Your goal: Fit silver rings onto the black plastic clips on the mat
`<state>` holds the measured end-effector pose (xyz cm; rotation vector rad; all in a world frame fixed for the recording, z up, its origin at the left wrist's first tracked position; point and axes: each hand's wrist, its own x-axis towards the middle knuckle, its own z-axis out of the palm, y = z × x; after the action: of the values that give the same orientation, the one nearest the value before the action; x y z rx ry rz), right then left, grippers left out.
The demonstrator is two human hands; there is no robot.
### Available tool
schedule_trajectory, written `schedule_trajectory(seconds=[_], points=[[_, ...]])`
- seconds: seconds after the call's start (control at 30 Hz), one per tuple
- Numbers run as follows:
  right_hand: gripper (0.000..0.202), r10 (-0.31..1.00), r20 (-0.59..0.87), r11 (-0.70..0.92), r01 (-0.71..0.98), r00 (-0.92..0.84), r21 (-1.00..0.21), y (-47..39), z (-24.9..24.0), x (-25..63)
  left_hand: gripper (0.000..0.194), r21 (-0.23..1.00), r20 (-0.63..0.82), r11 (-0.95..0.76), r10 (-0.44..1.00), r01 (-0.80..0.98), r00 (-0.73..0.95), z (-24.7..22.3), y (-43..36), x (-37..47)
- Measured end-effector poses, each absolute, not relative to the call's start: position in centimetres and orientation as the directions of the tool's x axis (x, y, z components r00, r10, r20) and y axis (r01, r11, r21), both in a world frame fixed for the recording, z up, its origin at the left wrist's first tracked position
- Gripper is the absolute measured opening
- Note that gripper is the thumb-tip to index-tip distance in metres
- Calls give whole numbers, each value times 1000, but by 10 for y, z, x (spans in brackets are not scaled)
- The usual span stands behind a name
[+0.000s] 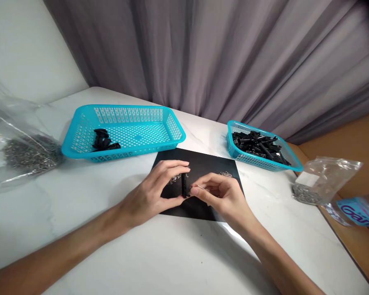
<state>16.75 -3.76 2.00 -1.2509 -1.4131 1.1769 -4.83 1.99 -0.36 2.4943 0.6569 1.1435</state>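
Note:
Between the thumb and fingers of my left hand [158, 184] stands a narrow black plastic part [184, 185], gripped near its two ends. My right hand [219, 192] is closed in a pinch just right of that part, with a thin, light metal piece [202, 187] showing at its fingertips. The piece is too small to name. Both hands are over a black mat [199, 162]. Small metal bits lie on the mat in two piles, one partly behind my left fingers and another pile [225, 174] beyond my right hand.
A long blue basket [138, 151] holding a few black parts [101, 139] stands back left. A smaller blue basket [258, 163] is full of black parts [258, 143]. Clear bags of metal pieces lie left [30, 153] and right [309, 192], near a plastic bottle [358, 209].

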Motion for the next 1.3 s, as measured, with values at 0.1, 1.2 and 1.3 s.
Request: schedule_trajectory(seconds=[0.1,1.2,1.3], points=[[18,996,31,48,209,-85,-977,-41,21,169,56,403,660,-871,489,281,570,-2,20,-49],[13,815,329,561,508,-476,-654,-46,29,179,57,419,676,-886,452,201,582,-3,21,-48],[16,774,323,610,505,-545,-611,-44,33,185,56,428,669,-885,448,185,593,-5,21,-46]])
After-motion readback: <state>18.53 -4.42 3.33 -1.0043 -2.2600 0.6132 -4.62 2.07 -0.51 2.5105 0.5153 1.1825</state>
